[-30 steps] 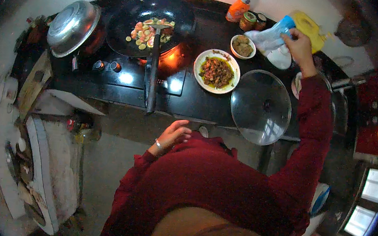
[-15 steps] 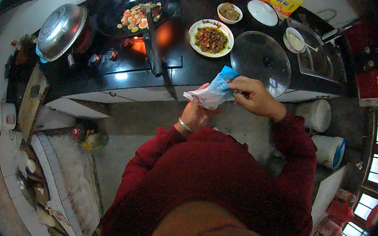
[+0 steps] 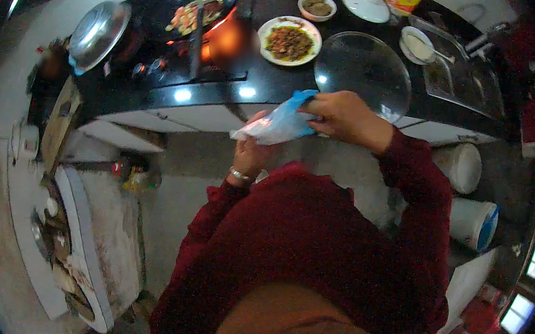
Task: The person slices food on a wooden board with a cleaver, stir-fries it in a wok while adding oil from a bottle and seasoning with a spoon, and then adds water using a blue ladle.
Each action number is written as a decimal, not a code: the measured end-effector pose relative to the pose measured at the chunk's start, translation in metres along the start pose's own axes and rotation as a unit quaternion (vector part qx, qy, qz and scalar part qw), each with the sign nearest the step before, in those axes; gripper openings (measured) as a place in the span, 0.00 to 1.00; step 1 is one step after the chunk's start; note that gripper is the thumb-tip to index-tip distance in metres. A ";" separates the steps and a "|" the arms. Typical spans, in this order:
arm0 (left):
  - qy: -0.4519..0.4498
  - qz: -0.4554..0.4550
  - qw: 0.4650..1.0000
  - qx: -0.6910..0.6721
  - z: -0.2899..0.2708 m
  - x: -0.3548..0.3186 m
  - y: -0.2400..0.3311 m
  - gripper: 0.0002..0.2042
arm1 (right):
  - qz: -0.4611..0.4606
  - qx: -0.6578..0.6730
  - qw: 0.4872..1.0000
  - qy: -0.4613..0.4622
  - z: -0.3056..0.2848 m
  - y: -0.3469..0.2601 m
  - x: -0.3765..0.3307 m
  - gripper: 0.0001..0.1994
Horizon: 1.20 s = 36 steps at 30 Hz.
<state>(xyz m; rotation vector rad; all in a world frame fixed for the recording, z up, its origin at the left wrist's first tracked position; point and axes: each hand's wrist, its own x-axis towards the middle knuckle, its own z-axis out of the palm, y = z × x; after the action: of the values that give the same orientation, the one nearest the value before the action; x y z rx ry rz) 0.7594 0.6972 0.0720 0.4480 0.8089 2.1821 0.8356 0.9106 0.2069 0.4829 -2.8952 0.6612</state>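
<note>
Pulled closer, the bag [image 3: 281,120] spans left grip [image 3: 252,152] to right grip [image 3: 345,118].

Left hand [image 3: 251,157]: your grip is closed, fingers partly hidden.
Right hand [image 3: 347,118]: you pinch with your fingertips [image 3: 315,108], pointing left.
Left forearm [image 3: 219,201]: you slant it up and inward.
Right forearm [image 3: 413,172]: you angle it leftward, elbow bent out.

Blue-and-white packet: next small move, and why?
Probably use the right hand to ease open the packet at its blue end, left hand steadying the white end: the hands grip opposite ends, right fingers at the blue one. Too blurred to tell whether it is open.
</note>
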 end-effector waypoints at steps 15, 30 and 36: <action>0.112 0.039 0.989 0.088 0.007 -0.037 0.021 0.29 | -0.122 -0.060 0.990 0.031 0.026 -0.001 0.024 0.07; 0.131 0.115 0.963 0.203 -0.016 -0.055 0.040 0.19 | -0.122 -0.043 0.991 0.013 0.047 -0.010 0.057 0.06; 0.220 0.066 0.959 0.164 -0.016 -0.068 0.043 0.19 | -0.162 0.044 0.984 0.057 0.045 -0.023 0.068 0.06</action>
<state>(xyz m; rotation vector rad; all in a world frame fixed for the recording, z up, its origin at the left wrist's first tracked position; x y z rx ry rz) 0.7726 0.6174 0.0843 0.1743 1.4330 2.3130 0.7763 0.8524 0.1894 0.8739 -2.6028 0.7374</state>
